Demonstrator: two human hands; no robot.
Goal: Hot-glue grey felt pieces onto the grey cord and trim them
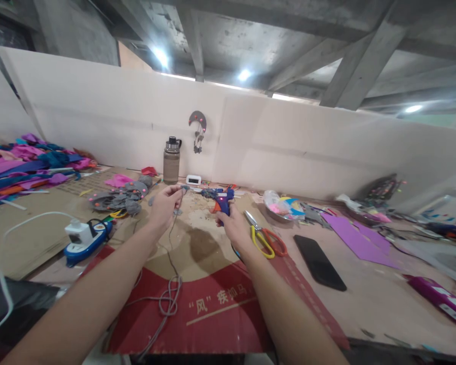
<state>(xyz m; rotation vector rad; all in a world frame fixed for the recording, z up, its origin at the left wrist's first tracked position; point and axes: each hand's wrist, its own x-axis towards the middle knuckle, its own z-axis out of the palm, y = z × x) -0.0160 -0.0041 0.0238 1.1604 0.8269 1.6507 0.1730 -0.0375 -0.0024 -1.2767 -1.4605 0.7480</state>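
My right hand [230, 223] is wrapped round the handle of a blue hot glue gun [223, 198], its nozzle pointing left. Left of the nozzle, my left hand [167, 205] pinches a small grey piece [184, 189], too small to name surely. A grey cord [171, 248] hangs from those fingers and lies in loops on the red and tan cardboard [220, 324]. The nozzle is close to the grey piece; whether they touch I cannot tell. Scissors [264, 235] with one yellow and one red handle lie just right of my right hand.
On the left are a power strip [87, 243], grey felt pieces [123, 197] and a heap of coloured fabric [34, 162]. A bottle [172, 161] stands by the white partition [269, 137], where a moon ornament [197, 121] hangs. To the right lie a phone [319, 262] and purple sheets [353, 238].
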